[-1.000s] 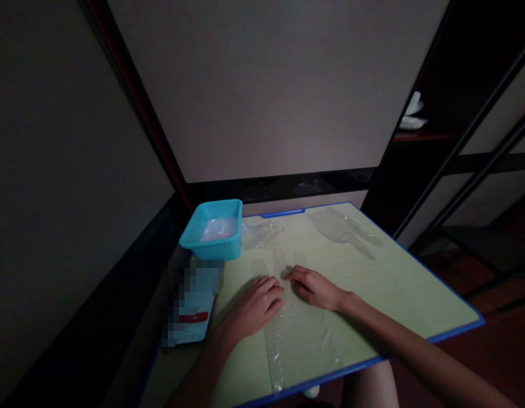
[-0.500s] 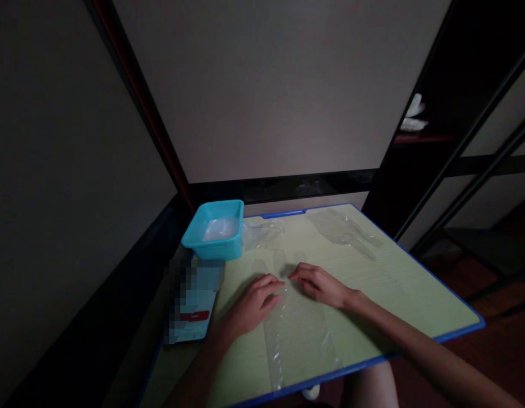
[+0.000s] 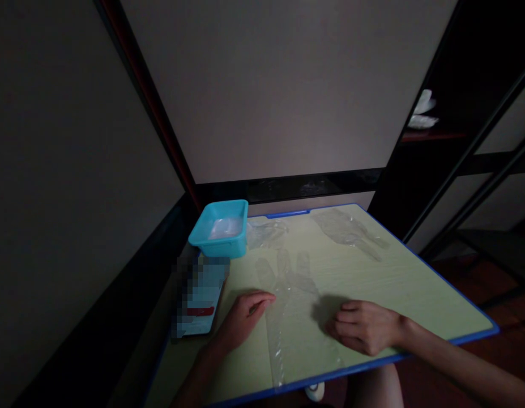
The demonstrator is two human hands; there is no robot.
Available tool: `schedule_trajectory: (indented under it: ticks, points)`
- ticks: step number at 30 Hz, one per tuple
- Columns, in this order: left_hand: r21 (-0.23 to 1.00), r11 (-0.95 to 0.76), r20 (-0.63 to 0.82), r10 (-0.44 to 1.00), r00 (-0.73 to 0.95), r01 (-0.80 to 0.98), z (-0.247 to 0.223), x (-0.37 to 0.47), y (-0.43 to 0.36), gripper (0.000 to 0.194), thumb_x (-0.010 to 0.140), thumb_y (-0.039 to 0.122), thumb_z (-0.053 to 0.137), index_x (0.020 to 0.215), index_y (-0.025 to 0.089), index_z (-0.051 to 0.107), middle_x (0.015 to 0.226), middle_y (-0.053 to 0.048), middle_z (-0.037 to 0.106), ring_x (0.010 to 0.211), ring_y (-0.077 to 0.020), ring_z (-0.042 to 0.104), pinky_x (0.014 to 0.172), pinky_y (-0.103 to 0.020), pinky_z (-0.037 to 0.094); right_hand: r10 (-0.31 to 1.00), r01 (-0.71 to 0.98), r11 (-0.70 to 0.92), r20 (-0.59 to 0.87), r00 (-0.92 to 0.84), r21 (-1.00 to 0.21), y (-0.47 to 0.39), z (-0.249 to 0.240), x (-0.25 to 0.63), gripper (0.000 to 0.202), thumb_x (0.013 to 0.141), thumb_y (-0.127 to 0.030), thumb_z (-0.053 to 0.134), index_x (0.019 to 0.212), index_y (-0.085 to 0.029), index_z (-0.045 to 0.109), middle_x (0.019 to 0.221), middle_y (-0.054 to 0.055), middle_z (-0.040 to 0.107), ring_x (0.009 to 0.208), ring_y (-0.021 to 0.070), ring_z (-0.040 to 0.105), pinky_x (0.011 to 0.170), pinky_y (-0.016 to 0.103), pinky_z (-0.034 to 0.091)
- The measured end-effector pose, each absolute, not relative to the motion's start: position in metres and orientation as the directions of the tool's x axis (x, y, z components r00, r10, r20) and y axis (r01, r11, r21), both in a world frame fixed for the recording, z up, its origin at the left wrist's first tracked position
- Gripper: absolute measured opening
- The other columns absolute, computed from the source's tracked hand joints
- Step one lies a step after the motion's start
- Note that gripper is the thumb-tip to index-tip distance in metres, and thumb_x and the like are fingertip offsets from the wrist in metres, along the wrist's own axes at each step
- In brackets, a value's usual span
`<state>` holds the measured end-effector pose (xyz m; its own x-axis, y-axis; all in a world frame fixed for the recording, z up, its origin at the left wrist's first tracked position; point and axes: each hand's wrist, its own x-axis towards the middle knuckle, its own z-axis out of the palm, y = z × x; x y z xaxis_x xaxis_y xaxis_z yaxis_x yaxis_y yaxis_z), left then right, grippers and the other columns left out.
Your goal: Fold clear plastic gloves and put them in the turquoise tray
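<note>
A clear plastic glove [image 3: 294, 317] lies flat on the pale green tabletop [image 3: 398, 289], its fingers pointing to the back and its cuff at the front edge. My left hand [image 3: 249, 317] is at the glove's left edge, thumb and fingertips pressed together; whether they pinch the film is too small to tell. To the right of the glove, my right hand [image 3: 359, 326] hovers over the board with its fingers curled in, and their undersides are hidden.
A turquoise basket [image 3: 222, 248] with whitish plastic inside stands at the back left. Nearer lies a partly blurred phone-like object [image 3: 203, 303]. More clear plastic [image 3: 266, 233] lies beside the basket, and another clear glove [image 3: 347, 229] at the back right.
My right hand has moved right and toward me, off the glove's finger area, and its fingers have curled. My left hand has shifted slightly toward me, with its fingertips now together.
</note>
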<state>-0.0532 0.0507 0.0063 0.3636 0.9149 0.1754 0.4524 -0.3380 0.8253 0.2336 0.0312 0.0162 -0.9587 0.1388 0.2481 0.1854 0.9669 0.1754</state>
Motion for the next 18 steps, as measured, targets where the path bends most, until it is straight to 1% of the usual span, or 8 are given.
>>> schedule_trajectory:
  ticks: [3, 9, 11, 15, 18]
  points:
    - [0.824, -0.345, 0.185, 0.914, 0.361, 0.45, 0.005, -0.052, 0.052, 0.023, 0.079, 0.021, 0.046, 0.086, 0.017, 0.068, 0.088, -0.004, 0.07, 0.084, -0.018, 0.062, 0.078, -0.03, 0.048, 0.142, 0.184, 0.973, 0.267, -0.953, 0.14, 0.028, 0.02, 0.229, 0.02, 0.086, -0.01, 0.038, 0.085, -0.015, 0.057, 0.064, 0.003, 0.055, 0.059, 0.0147, 0.046, 0.05, 0.03, 0.029]
    - [0.825, -0.361, 0.206, 0.909, 0.363, 0.436, 0.002, -0.053, 0.053, 0.022, 0.079, 0.021, 0.047, 0.085, 0.017, 0.068, 0.086, -0.004, 0.07, 0.082, -0.0177, 0.063, 0.076, -0.029, 0.049, 0.146, 0.173, 0.982, 0.284, -0.948, 0.075, 0.031, 0.022, 0.224, 0.027, 0.086, -0.01, 0.032, 0.087, -0.018, 0.058, 0.064, 0.003, 0.057, 0.059, 0.0158, 0.047, 0.053, 0.031, 0.032]
    - [0.823, -0.366, 0.213, 0.908, 0.362, 0.435, 0.001, -0.052, 0.053, 0.022, 0.078, 0.021, 0.048, 0.084, 0.017, 0.068, 0.086, -0.005, 0.07, 0.082, -0.018, 0.063, 0.076, -0.029, 0.049, 0.139, 0.166, 0.983, 0.274, -0.952, 0.08, 0.031, 0.021, 0.226, 0.028, 0.086, -0.009, 0.032, 0.086, -0.019, 0.058, 0.065, 0.003, 0.057, 0.06, 0.0158, 0.047, 0.052, 0.031, 0.033]
    - [0.816, -0.381, 0.238, 0.907, 0.349, 0.434, 0.001, -0.051, 0.052, 0.022, 0.078, 0.021, 0.047, 0.083, 0.016, 0.068, 0.085, -0.006, 0.07, 0.082, -0.0184, 0.063, 0.076, -0.031, 0.048, 0.108, 0.135, 0.986, 0.246, -0.963, 0.093, 0.028, 0.022, 0.233, 0.029, 0.085, -0.009, 0.033, 0.077, -0.021, 0.058, 0.061, 0.003, 0.056, 0.057, 0.0157, 0.046, 0.049, 0.031, 0.031]
    - [0.816, -0.394, 0.255, 0.902, 0.347, 0.424, 0.002, -0.049, 0.051, 0.023, 0.079, 0.021, 0.046, 0.084, 0.017, 0.068, 0.087, -0.006, 0.07, 0.083, -0.0185, 0.063, 0.078, -0.032, 0.048, 0.065, 0.095, 0.991, 0.268, -0.961, 0.099, 0.023, 0.024, 0.238, 0.027, 0.083, -0.008, 0.035, 0.074, -0.02, 0.057, 0.06, 0.003, 0.055, 0.054, 0.0156, 0.045, 0.046, 0.031, 0.029]
